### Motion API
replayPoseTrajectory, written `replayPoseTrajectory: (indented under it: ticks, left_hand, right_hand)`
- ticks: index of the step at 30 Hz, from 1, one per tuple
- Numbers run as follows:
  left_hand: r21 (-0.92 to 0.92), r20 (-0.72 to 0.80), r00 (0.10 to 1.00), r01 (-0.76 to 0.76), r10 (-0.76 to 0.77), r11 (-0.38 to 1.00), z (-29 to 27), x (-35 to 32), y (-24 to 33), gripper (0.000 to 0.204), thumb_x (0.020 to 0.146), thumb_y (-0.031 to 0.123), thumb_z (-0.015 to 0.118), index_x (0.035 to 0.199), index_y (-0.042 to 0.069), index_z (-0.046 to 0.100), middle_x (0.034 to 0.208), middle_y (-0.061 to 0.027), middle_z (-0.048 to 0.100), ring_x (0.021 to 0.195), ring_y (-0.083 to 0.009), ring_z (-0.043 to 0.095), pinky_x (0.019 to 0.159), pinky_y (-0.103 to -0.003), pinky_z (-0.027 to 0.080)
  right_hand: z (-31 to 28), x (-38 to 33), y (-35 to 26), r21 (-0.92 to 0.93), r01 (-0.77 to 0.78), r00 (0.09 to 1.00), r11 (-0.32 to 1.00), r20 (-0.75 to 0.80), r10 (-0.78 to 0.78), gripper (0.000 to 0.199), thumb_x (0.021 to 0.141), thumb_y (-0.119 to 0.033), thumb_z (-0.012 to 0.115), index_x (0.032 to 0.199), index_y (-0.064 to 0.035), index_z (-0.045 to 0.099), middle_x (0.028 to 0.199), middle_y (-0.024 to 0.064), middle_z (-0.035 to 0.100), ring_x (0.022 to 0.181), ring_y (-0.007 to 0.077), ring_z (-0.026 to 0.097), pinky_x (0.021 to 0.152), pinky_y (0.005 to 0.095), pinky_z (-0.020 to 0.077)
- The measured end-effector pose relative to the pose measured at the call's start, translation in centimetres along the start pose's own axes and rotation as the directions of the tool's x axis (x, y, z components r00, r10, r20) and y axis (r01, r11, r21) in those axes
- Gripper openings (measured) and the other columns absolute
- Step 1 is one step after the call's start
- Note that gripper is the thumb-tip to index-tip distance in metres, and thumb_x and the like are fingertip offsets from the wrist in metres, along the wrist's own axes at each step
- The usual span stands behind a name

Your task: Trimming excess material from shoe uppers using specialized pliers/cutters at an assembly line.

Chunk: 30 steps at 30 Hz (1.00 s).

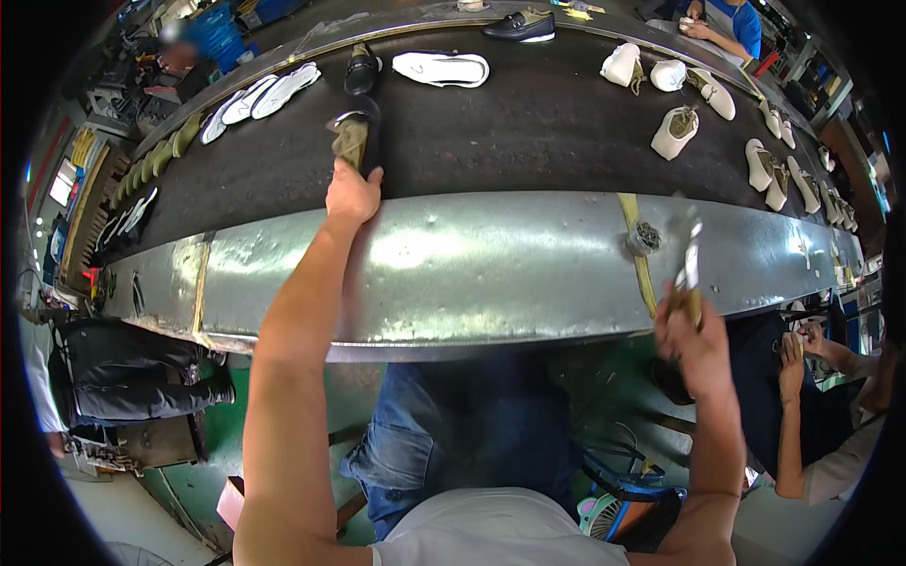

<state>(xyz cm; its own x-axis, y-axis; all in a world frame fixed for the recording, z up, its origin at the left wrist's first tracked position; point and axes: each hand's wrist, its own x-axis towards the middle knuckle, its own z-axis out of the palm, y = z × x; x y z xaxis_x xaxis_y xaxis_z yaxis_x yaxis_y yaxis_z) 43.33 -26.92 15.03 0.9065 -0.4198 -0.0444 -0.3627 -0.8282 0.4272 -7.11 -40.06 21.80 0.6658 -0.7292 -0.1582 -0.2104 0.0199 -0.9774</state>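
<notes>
My left hand (354, 195) is closed round the heel end of a black shoe (372, 141) with a tan inside, at the near edge of the dark belt. Just beyond it stands another black loafer (360, 71). Over the right part of the metal ledge, my right hand (696, 340) grips a shiny metal tool (692, 259) with a tan handle; its upper end is smeared by motion, so its kind is unclear. Left of that tool sits a small round container (645, 238) of dark bits, beside a yellow strap (630, 212).
The metal ledge (500, 274) runs along the dark belt (528, 132). White soles (442, 69) lie at the back, a black loafer (519, 26) at the far edge. White shoes (675, 132) stand to the right. A co-worker's hands (793, 363) are at right, another person (731, 28) beyond the belt.
</notes>
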Motion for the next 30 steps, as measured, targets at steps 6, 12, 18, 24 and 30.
replayPoseTrajectory:
  ticks: [6,12,18,24,30]
  left_hand:
    - [-0.071,-0.007,1.000,0.000,0.000,0.998,1.1,2.0,0.6,0.085,0.092,0.041,0.066,0.152,0.000,0.021,0.151,-0.0270,0.038,0.136,-0.0418,0.044,0.112,-0.047,0.038]
    - [0.470,-0.379,0.429,-0.674,0.820,0.570,0.4,2.6,5.3,0.078,0.087,0.032,0.073,0.148,0.002,0.034,0.155,-0.0243,0.031,0.144,-0.0439,0.027,0.117,-0.051,0.027]
    - [0.385,-0.175,0.453,-0.786,0.874,0.484,6.8,16.3,23.7,0.063,0.091,0.029,0.063,0.138,-0.009,0.044,0.149,-0.0328,0.035,0.143,-0.0458,0.027,0.121,-0.046,0.023]
    - [-0.162,0.029,0.943,-0.322,0.331,0.933,15.0,34.3,36.7,0.060,0.086,0.020,0.067,0.137,-0.005,0.048,0.153,-0.0290,0.033,0.144,-0.0429,0.031,0.116,-0.046,0.030]
    - [-0.273,-0.016,0.923,-0.374,0.385,0.886,20.5,39.6,39.8,0.109,0.080,0.025,0.064,0.158,0.006,-0.010,0.163,-0.0253,0.006,0.151,-0.0421,0.011,0.121,-0.041,0.022]
  right_hand:
    - [-8.0,18.1,4.2,-0.766,0.122,0.764,0.631,-0.333,-0.552,0.038,0.095,-0.024,0.065,0.123,0.0004,0.056,0.091,0.0170,0.064,0.081,0.0278,0.063,0.078,0.0367,0.0498]
    - [-10.2,22.4,7.4,-0.883,0.067,0.730,0.464,-0.274,-0.626,0.040,0.095,-0.024,0.065,0.125,0.0000,0.055,0.104,0.0227,0.065,0.094,0.0401,0.063,0.084,0.0425,0.0497]
    - [-10.3,21.6,8.7,-0.846,0.026,0.752,0.533,-0.335,-0.567,0.043,0.094,-0.015,0.067,0.131,0.0019,0.052,0.113,0.0208,0.064,0.103,0.0314,0.064,0.092,0.0370,0.0484]
    - [-10.1,21.2,8.7,-0.733,-0.048,0.819,0.678,-0.417,-0.393,0.043,0.087,0.000,0.068,0.126,0.0019,0.051,0.113,0.0193,0.060,0.099,0.0295,0.063,0.088,0.0353,0.0496]
    - [-10.4,21.9,6.5,-0.745,0.030,0.875,0.666,-0.303,-0.378,0.053,0.068,0.011,0.066,0.118,0.0025,0.051,0.095,0.0175,0.055,0.075,0.0315,0.054,0.068,0.0404,0.0440]
